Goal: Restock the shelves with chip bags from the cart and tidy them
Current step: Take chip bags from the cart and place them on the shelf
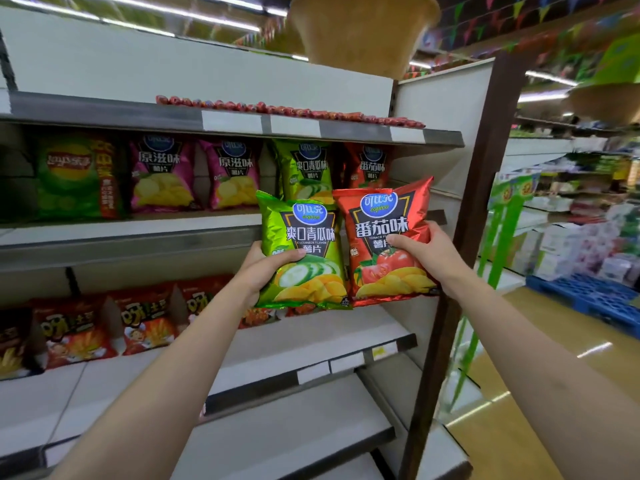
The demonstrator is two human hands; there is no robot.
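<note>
Left hand (265,268) grips green cucumber bag (304,251) | right hand (427,252) grips red tomato bag (384,240) | each raised facing its matching shelf row (221,233), seemingly for flavour-sorted placement.

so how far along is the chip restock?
Done: the middle shelf already holds one green Lay's bag, two purple bags, one green and one red.
In hand: left hand holds a cucumber bag, right hand a tomato bag, in front of their matching bags.
Left: place both; the shelf's front is bare. Cart not visible.
</note>
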